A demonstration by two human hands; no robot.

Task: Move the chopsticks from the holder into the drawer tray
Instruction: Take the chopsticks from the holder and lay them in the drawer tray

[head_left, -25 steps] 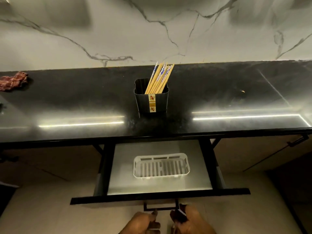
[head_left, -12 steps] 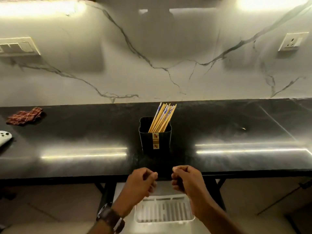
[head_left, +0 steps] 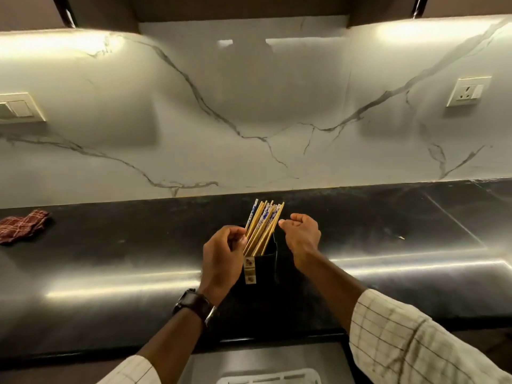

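Several wooden chopsticks [head_left: 263, 225], some with blue-patterned tops, lean to the right in a black holder [head_left: 266, 268] on the dark counter [head_left: 110, 259]. My left hand [head_left: 221, 256] is at the holder's left side, with curled fingertips touching the leftmost chopsticks; whether it grips them is unclear. On the other side my right hand [head_left: 302, 236] hovers, thumb and fingers loosely curled a little apart from the bundle, holding nothing. Below the counter edge, the white slotted tray [head_left: 268, 379] lies in the open drawer [head_left: 210, 364]; only its far rim shows.
A red checked cloth [head_left: 23, 225] lies at the counter's far left. The marble wall behind carries a switch plate [head_left: 19, 108] on the left and a socket [head_left: 468, 91] on the right. Light strips reflect on the counter.
Both hands rose from the drawer handle to the counter and now flank the chopsticks. The view tilted upward, so most of the drawer and tray has left the frame.
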